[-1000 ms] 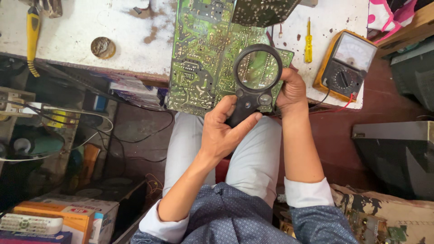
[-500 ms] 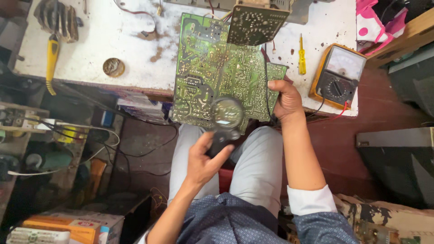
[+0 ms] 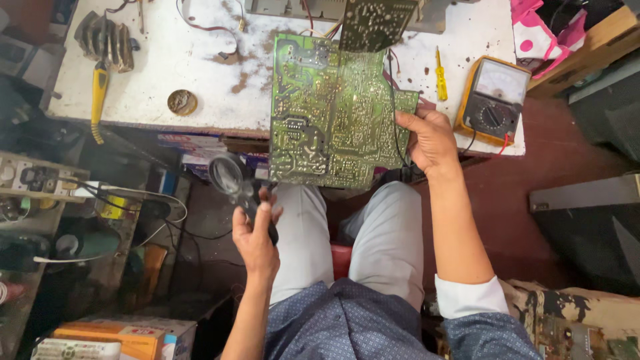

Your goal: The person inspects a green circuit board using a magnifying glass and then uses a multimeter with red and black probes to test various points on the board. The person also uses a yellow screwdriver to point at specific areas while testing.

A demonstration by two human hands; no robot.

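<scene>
at the far left a power strip (image 3: 30,179) sits on a low shelf, with white and black cables (image 3: 133,200) trailing from it. below it, at the bottom edge, lies an orange and white box (image 3: 127,337). up on the white, stained desk (image 3: 200,60) a yellow-handled tool (image 3: 99,90) lies near the left end, beside a dark finned metal part (image 3: 107,40), and a small round tin (image 3: 181,102) sits near the front edge. the left hand (image 3: 257,233) is closed around the black handle of a magnifier (image 3: 230,179), held low in front of the desk, off to the left of the board and just beside its lower left corner; the lens is tilted up and left. the green circuit board (image 3: 330,113) leans over the desk's front edge, solder side up, its lower part hanging above the person's lap. the right hand (image 3: 430,140) grips the board's right edge, thumb on top and fingers behind. a smaller dark board (image 3: 377,23) sticks up behind the top of the green one. right of it lies a yellow screwdriver (image 3: 441,77), then a yellow-cased multimeter (image 3: 493,100) at the desk's right end, near the right hand.
</scene>
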